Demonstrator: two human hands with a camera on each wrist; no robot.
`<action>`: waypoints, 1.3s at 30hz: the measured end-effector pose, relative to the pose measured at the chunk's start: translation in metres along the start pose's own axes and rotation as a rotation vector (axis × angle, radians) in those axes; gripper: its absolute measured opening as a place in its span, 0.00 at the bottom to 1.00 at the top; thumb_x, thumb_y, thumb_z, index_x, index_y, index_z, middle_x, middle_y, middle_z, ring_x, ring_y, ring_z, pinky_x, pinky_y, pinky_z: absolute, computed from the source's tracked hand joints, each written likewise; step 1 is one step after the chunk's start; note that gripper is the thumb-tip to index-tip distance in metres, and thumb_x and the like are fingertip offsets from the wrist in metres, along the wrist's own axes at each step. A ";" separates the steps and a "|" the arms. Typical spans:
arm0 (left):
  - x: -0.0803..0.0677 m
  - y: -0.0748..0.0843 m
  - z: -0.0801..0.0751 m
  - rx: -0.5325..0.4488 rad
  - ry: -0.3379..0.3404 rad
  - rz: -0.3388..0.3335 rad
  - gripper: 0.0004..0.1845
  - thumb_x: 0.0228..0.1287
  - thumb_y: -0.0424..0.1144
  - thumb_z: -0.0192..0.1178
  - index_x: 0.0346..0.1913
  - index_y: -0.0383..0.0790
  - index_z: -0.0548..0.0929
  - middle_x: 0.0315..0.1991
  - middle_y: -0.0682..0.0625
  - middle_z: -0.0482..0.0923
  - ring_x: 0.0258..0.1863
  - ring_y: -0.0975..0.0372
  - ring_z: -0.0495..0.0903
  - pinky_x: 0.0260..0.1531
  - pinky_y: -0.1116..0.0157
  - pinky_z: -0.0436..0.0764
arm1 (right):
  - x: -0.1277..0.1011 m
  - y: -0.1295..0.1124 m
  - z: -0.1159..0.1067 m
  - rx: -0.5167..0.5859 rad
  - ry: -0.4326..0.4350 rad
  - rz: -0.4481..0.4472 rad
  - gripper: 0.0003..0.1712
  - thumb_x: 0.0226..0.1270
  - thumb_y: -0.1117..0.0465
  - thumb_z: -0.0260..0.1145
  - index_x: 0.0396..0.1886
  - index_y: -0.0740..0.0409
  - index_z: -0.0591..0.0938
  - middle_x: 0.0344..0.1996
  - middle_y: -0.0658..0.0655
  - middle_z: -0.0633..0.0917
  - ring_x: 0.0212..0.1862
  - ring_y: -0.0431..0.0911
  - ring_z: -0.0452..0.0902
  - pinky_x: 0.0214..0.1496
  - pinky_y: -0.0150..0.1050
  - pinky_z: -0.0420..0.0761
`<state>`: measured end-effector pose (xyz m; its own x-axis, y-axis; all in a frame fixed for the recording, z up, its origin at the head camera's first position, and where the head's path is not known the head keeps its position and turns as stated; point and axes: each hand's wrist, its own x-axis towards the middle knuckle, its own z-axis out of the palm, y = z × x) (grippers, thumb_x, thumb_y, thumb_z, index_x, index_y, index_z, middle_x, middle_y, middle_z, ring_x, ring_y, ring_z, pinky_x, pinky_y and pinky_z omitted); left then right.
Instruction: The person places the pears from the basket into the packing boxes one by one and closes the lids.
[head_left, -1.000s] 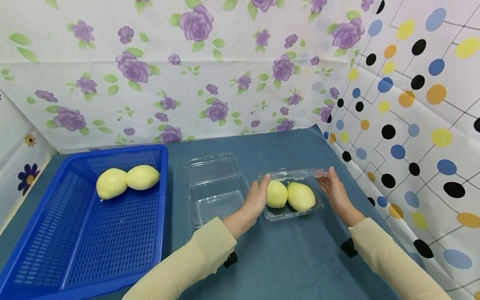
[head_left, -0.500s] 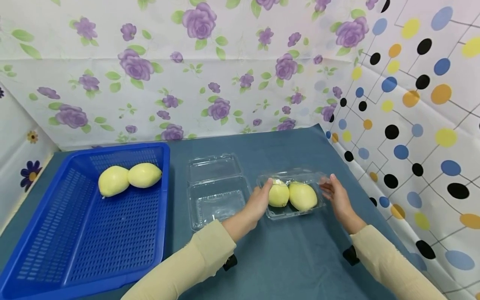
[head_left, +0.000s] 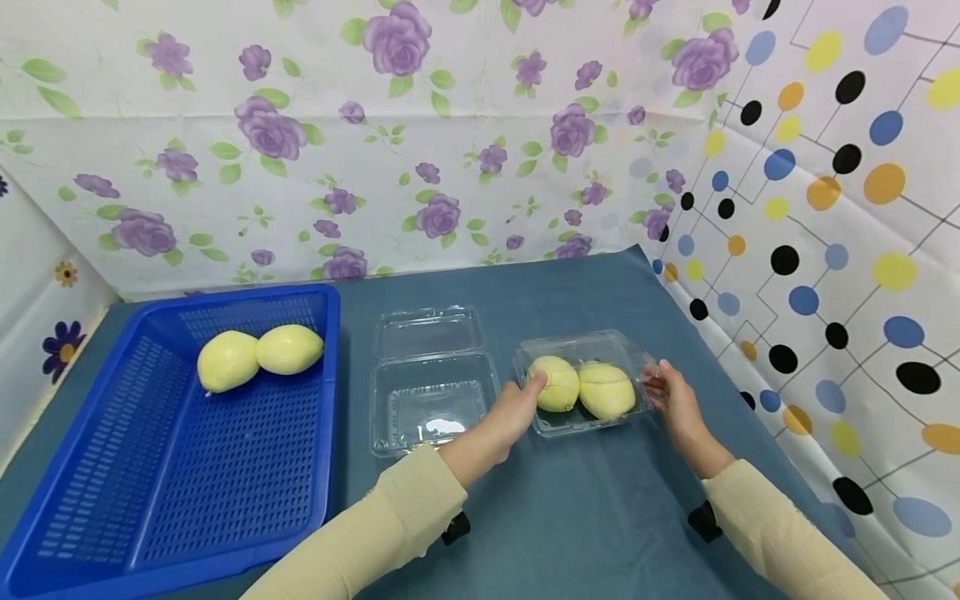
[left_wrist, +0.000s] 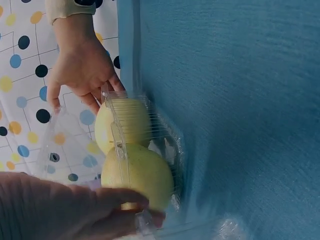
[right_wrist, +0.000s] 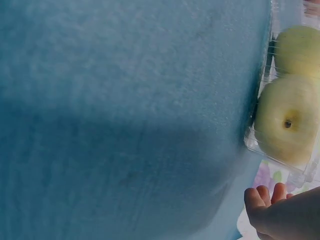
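Observation:
Two pale yellow pear-like fruits [head_left: 606, 392] lie side by side in a clear plastic clamshell box [head_left: 585, 343]. Its lid is folded over them, tilted rather than flat. At the box's left end my left hand [head_left: 504, 421] grips the side, thumb on top; in the left wrist view its fingertips pinch the plastic beside the nearer fruit. My right hand [head_left: 678, 408] pinches the lid's right edge between thumb and fingers. In the right wrist view, my right hand [right_wrist: 285, 212] shows only partly, beneath the box's end.
A second clear clamshell box [head_left: 431, 404] stands open just left of my left hand. Farther left is a blue plastic basket [head_left: 327, 433] with two similar fruits [head_left: 258, 357] at its back. Patterned cloth walls [head_left: 465, 150] border the blue-green table cover [head_left: 570, 517].
The lid has come forward and down over the two fruits, with my right hand drawing slightly nearer and lower. My left hand has stayed at the box's left end.

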<state>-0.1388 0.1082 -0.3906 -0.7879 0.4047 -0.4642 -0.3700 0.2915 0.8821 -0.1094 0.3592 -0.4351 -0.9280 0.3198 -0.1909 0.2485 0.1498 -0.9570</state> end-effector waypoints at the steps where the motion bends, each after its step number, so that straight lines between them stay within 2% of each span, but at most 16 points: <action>1: 0.000 -0.001 0.001 0.001 -0.011 -0.008 0.45 0.72 0.60 0.37 0.73 0.25 0.40 0.75 0.34 0.37 0.73 0.40 0.41 0.69 0.40 0.46 | 0.000 0.001 0.000 -0.006 -0.001 0.005 0.41 0.76 0.40 0.31 0.68 0.72 0.59 0.44 0.42 0.72 0.45 0.29 0.68 0.59 0.34 0.66; 5: -0.002 -0.005 0.004 -0.014 -0.070 -0.042 0.43 0.73 0.59 0.36 0.72 0.24 0.42 0.74 0.32 0.41 0.72 0.38 0.45 0.69 0.42 0.50 | -0.002 0.006 -0.001 -0.025 0.007 0.027 0.40 0.76 0.41 0.32 0.66 0.72 0.61 0.41 0.43 0.71 0.42 0.30 0.68 0.52 0.30 0.68; 9: -0.002 -0.008 0.006 -0.059 -0.100 -0.048 0.42 0.74 0.57 0.37 0.72 0.23 0.42 0.73 0.31 0.42 0.71 0.38 0.47 0.67 0.42 0.55 | -0.004 0.008 -0.002 -0.028 0.015 0.047 0.37 0.77 0.44 0.33 0.65 0.73 0.63 0.35 0.42 0.71 0.38 0.32 0.68 0.47 0.31 0.70; 13: -0.002 -0.011 0.007 -0.087 -0.101 -0.057 0.41 0.74 0.56 0.38 0.72 0.24 0.43 0.71 0.29 0.47 0.68 0.37 0.56 0.63 0.42 0.64 | -0.004 0.010 -0.003 0.007 0.012 0.069 0.34 0.77 0.47 0.36 0.63 0.74 0.64 0.30 0.40 0.72 0.34 0.32 0.69 0.43 0.31 0.72; 17: -0.003 -0.015 0.008 -0.109 -0.102 -0.054 0.38 0.75 0.53 0.38 0.71 0.22 0.47 0.64 0.27 0.58 0.62 0.37 0.65 0.59 0.45 0.70 | -0.005 0.012 -0.003 0.051 -0.003 0.087 0.30 0.77 0.49 0.39 0.59 0.73 0.65 0.25 0.39 0.75 0.32 0.32 0.73 0.43 0.30 0.76; 22: -0.002 -0.021 0.009 -0.099 -0.099 -0.061 0.34 0.76 0.51 0.39 0.67 0.21 0.55 0.55 0.30 0.69 0.58 0.40 0.72 0.57 0.48 0.74 | -0.008 0.016 -0.003 0.085 -0.016 0.085 0.27 0.77 0.51 0.40 0.54 0.72 0.66 0.25 0.42 0.78 0.30 0.35 0.77 0.41 0.31 0.80; 25: -0.001 -0.023 0.010 -0.081 -0.093 -0.064 0.32 0.76 0.50 0.39 0.67 0.22 0.57 0.54 0.32 0.72 0.56 0.43 0.75 0.55 0.51 0.76 | -0.010 0.018 -0.004 0.081 -0.032 0.074 0.23 0.76 0.53 0.42 0.52 0.71 0.66 0.26 0.45 0.78 0.30 0.37 0.78 0.40 0.33 0.81; 29: 0.000 -0.027 0.011 -0.069 -0.093 -0.055 0.31 0.77 0.49 0.39 0.66 0.22 0.59 0.53 0.32 0.74 0.54 0.44 0.76 0.53 0.52 0.77 | -0.012 0.021 -0.006 0.063 -0.055 0.037 0.19 0.76 0.55 0.43 0.46 0.69 0.68 0.27 0.49 0.78 0.31 0.41 0.79 0.40 0.36 0.82; 33: 0.003 -0.033 0.013 -0.075 -0.108 -0.014 0.27 0.77 0.47 0.38 0.61 0.23 0.65 0.49 0.34 0.76 0.52 0.45 0.78 0.51 0.54 0.79 | -0.013 0.024 -0.005 0.061 -0.051 0.013 0.18 0.75 0.56 0.45 0.36 0.67 0.72 0.25 0.51 0.79 0.29 0.43 0.79 0.39 0.38 0.83; 39: 0.006 -0.042 0.014 -0.113 -0.097 0.043 0.21 0.78 0.44 0.39 0.56 0.27 0.69 0.45 0.38 0.79 0.47 0.50 0.81 0.49 0.56 0.80 | -0.015 0.026 -0.005 0.088 -0.084 0.056 0.19 0.74 0.57 0.47 0.28 0.63 0.75 0.21 0.51 0.79 0.27 0.43 0.78 0.37 0.40 0.83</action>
<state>-0.1203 0.1106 -0.4318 -0.7547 0.4985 -0.4265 -0.3945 0.1746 0.9021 -0.0879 0.3634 -0.4564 -0.9342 0.2452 -0.2591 0.2791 0.0501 -0.9590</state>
